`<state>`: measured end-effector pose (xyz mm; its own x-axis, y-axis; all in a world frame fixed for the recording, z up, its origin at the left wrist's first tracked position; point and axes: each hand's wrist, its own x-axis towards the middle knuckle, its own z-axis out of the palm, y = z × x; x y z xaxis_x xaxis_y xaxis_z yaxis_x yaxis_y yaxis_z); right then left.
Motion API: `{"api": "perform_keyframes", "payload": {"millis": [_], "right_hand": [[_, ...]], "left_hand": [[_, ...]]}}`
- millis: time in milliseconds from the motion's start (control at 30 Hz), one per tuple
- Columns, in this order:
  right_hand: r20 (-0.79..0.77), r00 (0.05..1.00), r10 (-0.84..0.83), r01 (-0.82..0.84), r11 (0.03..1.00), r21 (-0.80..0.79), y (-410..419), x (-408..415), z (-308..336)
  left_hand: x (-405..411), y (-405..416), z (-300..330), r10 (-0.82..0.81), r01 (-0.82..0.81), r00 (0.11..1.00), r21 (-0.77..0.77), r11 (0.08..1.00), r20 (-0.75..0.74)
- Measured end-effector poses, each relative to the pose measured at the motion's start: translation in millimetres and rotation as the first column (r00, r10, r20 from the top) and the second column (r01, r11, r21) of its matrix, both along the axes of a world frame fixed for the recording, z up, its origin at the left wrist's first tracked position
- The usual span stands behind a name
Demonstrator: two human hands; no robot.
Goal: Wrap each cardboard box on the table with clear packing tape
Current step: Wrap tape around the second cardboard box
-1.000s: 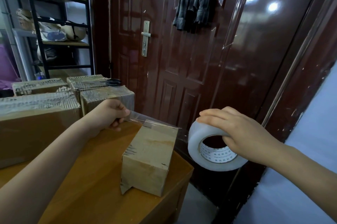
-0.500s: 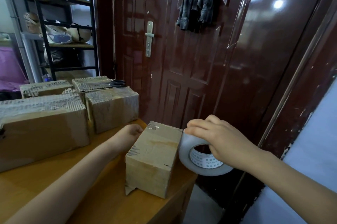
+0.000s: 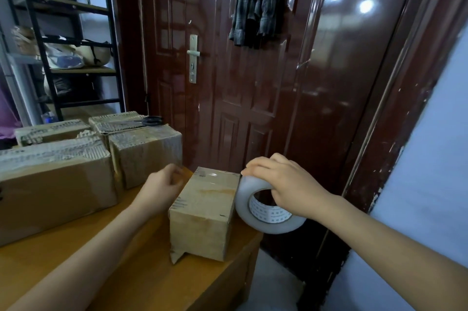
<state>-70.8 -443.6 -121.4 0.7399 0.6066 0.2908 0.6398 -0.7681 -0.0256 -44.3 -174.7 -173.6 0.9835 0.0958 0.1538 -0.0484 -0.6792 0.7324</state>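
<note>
A small cardboard box (image 3: 205, 212) stands near the right corner of the wooden table (image 3: 141, 272), with a strip of clear tape across its top. My right hand (image 3: 283, 184) grips the roll of clear packing tape (image 3: 263, 209), which presses against the box's right side. My left hand (image 3: 162, 186) is at the box's left side, blurred, with its fingers curled; whether it pinches the tape end is not visible.
Several larger cardboard boxes (image 3: 58, 184) stand at the left and back of the table. Black scissors (image 3: 149, 120) lie on a rear box. A dark red door (image 3: 253, 82) is close behind the table, a black shelf rack (image 3: 63, 44) at far left.
The tape strip that hung stretched above the small box has been laid onto its top. The roll came down against the box's right side and my left hand dropped to its left side.
</note>
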Motion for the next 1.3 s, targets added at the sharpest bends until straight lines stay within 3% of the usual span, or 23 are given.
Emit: {"api": "perform_keyframes", "payload": {"millis": [33, 100, 200, 333, 400, 500, 567, 667, 733, 800, 867, 933, 1000, 1067, 1167, 1300], "right_hand": [[-0.015, 1.000, -0.007, 0.007, 1.000, -0.004, 1.3, -3.2, 5.6], [-0.021, 1.000, -0.021, 0.021, 0.999, -0.033, 4.8, -9.7, 24.8], [-0.004, 0.999, -0.042, 0.042, 0.996, -0.083, 14.4, -12.6, 68.2], [0.046, 0.998, 0.031, -0.024, 0.987, -0.160, 39.1, 2.1, 112.9], [0.037, 0.998, 0.057, -0.046, 0.968, -0.248, 59.8, 9.9, 121.4], [0.060, 0.995, 0.075, -0.051, 0.942, -0.331, 92.1, 22.6, 115.9], [0.090, 0.992, 0.086, -0.053, 0.946, -0.319, 109.5, 30.3, 109.2], [0.160, 0.982, 0.101, -0.040, 0.938, -0.345, 127.0, 36.2, 105.4], [0.145, 0.985, 0.092, -0.055, 0.969, -0.242, 130.0, 37.3, 103.5], [0.118, 0.989, 0.086, -0.084, 0.996, -0.022, 125.9, 35.9, 100.3], [0.234, 0.969, 0.080, -0.131, 0.969, 0.211, 119.7, 33.6, 89.1], [0.402, 0.915, 0.030, -0.218, 0.875, 0.433, 111.2, 30.6, 68.0], [0.484, 0.874, -0.040, -0.264, 0.797, 0.543, 103.6, 27.0, 41.4], [0.495, 0.862, -0.106, -0.283, 0.710, 0.645, 96.2, 24.9, 14.7], [0.429, 0.894, -0.133, -0.297, 0.541, 0.787, 93.1, 20.9, -15.9], [0.433, 0.879, -0.200, -0.305, 0.463, 0.833, 102.1, 19.3, -40.0]], "left_hand": [[-4.4, -1.0, 9.1, 0.022, -0.020, 1.000, -0.138, 0.990, 0.013], [-13.2, -0.5, 31.8, 0.011, 0.006, 0.998, -0.274, 0.962, 0.058], [-27.5, 0.3, 62.7, -0.042, 0.087, 0.986, -0.285, 0.955, 0.160], [-54.1, -12.6, 88.7, -0.128, 0.166, 0.946, -0.107, 0.980, 0.299], [-68.4, -23.8, 94.6, -0.214, 0.187, 0.918, 0.113, 0.976, 0.335], [-79.8, -43.5, 87.2, -0.348, 0.203, 0.920, 0.536, 0.819, 0.183], [-80.1, -53.4, 75.4, -0.337, 0.211, 0.940, 0.680, 0.702, 0.056], [-73.8, -50.9, 59.7, -0.290, 0.183, 0.957, 0.786, 0.591, -0.004], [-71.7, -41.4, 54.8, -0.276, 0.209, 0.960, 0.796, 0.567, -0.055], [-73.9, -33.8, 51.1, -0.287, 0.234, 0.955, 0.798, 0.555, -0.081], [-76.5, -28.7, 45.3, -0.305, 0.230, 0.951, 0.792, 0.565, -0.059], [-79.0, -25.1, 36.0, -0.318, 0.178, 0.948, 0.782, 0.597, 0.027], [-77.7, -21.4, 24.0, -0.330, 0.097, 0.929, 0.754, 0.650, 0.165], [-72.1, -19.0, 8.1, -0.326, 0.015, 0.896, 0.713, 0.701, 0.302], [-67.5, -20.8, -0.2, -0.319, -0.019, 0.870, 0.673, 0.740, 0.375], [-64.3, -20.8, -5.1, -0.332, -0.037, 0.846, 0.667, 0.744, 0.417]]}}
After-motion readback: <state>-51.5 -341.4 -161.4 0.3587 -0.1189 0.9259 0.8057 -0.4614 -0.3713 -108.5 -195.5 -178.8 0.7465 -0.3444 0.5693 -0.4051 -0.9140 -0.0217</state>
